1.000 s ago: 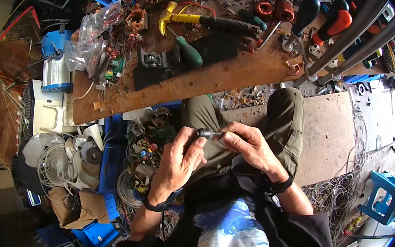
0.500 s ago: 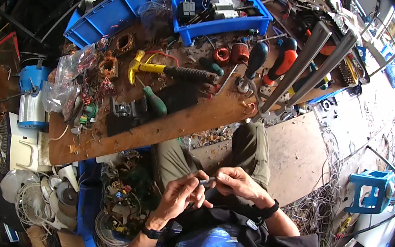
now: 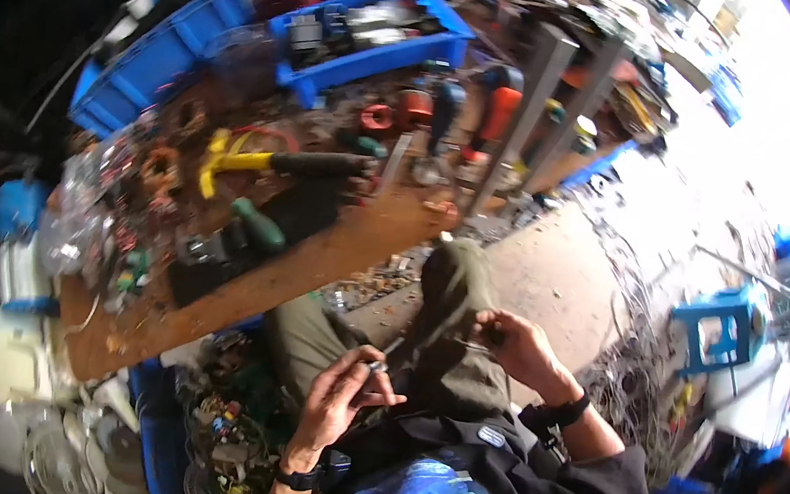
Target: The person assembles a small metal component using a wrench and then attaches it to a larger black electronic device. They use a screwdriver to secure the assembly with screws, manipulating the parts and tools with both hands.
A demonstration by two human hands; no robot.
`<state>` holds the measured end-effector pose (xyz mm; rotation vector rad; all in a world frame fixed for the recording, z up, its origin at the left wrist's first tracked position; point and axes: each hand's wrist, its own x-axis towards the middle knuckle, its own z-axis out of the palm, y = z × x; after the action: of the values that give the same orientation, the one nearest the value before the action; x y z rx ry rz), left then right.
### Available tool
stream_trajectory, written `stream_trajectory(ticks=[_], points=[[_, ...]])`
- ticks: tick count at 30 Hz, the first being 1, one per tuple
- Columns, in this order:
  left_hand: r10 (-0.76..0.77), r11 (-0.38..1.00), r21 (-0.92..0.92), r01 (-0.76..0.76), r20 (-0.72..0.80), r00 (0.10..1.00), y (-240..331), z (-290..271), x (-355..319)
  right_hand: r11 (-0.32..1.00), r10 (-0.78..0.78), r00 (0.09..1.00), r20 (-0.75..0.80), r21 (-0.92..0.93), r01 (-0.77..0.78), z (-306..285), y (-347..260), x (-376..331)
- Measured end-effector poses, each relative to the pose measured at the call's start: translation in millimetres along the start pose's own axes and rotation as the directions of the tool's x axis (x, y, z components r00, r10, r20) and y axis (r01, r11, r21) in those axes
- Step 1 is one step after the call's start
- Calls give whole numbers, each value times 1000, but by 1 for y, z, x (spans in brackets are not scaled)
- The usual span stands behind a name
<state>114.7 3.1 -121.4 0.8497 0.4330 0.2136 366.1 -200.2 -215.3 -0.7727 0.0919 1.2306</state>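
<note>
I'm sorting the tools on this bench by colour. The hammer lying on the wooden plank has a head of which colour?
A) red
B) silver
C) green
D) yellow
D: the hammer on the wooden plank has a yellow head and a dark grip, lying above the green-handled tool.

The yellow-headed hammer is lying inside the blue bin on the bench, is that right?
Not quite. In the head view the hammer with the yellow head lies on the wooden bench itself, in front of the blue bin, not inside it.
</note>
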Motion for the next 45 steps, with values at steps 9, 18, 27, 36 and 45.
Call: stream_trajectory(ticks=[9,18,27,36,45], points=[[41,997,62,-38,-50,998,-13,5,8,976,-148,981,128,179,124,-9,-61,-72],[40,989,145,-13,-183,982,-23,8,27,933,-333,940,-72,117,340,-59,-89,-124],[333,371,884,-283,158,930,-32,24,73,712,-700,575,-423,-463,528,-143,-155,-273],[248,105,908,-406,372,895,-34,72,114,752,-539,222,-813,-345,562,-271,-41,-372],[211,268,921,-281,229,950,-46,99,131,611,189,450,-873,463,642,-361,165,-370]])
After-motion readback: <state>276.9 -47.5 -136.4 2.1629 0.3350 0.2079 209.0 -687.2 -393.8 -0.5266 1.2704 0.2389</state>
